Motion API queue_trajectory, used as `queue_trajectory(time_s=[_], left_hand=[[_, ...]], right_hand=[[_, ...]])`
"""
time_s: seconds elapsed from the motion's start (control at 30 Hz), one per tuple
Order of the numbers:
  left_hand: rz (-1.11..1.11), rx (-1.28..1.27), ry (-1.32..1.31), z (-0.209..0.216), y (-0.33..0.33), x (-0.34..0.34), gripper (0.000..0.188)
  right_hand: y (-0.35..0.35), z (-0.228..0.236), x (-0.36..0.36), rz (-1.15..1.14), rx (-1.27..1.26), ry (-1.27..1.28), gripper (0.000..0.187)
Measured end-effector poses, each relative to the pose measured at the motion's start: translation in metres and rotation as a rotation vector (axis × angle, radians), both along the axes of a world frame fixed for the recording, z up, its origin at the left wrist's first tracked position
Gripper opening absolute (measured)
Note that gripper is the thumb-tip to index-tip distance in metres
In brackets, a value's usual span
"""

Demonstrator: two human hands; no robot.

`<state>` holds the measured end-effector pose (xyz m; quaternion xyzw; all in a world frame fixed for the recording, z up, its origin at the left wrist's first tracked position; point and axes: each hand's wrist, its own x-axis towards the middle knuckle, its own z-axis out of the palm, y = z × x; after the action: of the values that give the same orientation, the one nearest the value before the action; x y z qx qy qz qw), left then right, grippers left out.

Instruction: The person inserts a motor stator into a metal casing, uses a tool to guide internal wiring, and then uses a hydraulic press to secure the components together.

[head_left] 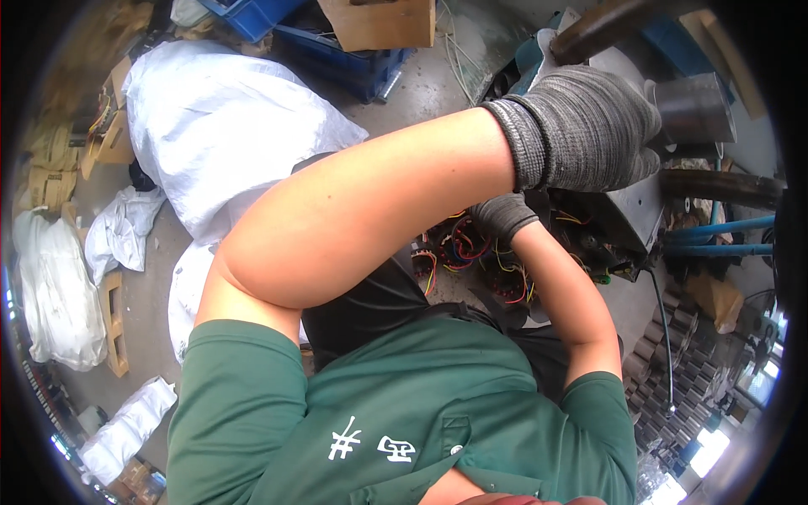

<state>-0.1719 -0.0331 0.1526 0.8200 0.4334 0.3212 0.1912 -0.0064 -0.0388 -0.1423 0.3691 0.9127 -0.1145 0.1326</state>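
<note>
My left hand (598, 128), in a dark grey knitted glove, reaches across to the upper right. Its fingers are curled closed beside a dark metal cylinder (697, 109) on a machine; what they hold is hidden behind the glove. My left forearm passes above my right hand (505, 215), which wears a matching glove. The right hand's fingers are mostly out of sight, so their grip cannot be made out. Next to it lie several dark wound coils with red, yellow and blue wires (509, 282). A grey metal plate (635, 206) is just to its right.
Thick dark bars (720, 187) and blue rods (720, 237) flank the machine. Stacked grey metal cylinders (673, 358) fill the lower right. A large white sack (227, 118) stands at the left, with blue crates (337, 63) and a wooden box (383, 23) behind it.
</note>
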Motion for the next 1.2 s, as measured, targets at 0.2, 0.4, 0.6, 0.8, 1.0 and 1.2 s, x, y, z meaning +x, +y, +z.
queue_trajectory(time_s=[0.2,0.4,0.6,0.8,1.0,1.2], left_hand=[[0.032,0.015,-0.015,-0.003,-0.004,0.001,0.036],[-0.021,0.038,-0.023,-0.005,-0.003,0.008,0.036],[0.010,0.007,0.026,-0.008,0.003,0.006,0.037],[0.067,-0.045,-0.020,-0.011,0.011,-0.004,0.040],[0.092,0.035,-0.106,-0.021,0.013,0.009,0.039],[-0.024,-0.157,-0.337,-0.019,0.003,0.036,0.038]], right_hand=[[0.008,-0.028,-0.019,0.071,0.108,-0.171,0.070],[0.010,-0.038,-0.033,0.075,0.113,-0.211,0.065],[0.011,-0.038,-0.043,0.042,0.100,-0.206,0.061],[-0.027,0.055,-0.040,-0.390,-0.460,0.493,0.058],[-0.066,0.181,0.037,-0.785,-0.932,1.299,0.072],[-0.053,0.232,0.113,-0.961,-0.888,1.970,0.055]])
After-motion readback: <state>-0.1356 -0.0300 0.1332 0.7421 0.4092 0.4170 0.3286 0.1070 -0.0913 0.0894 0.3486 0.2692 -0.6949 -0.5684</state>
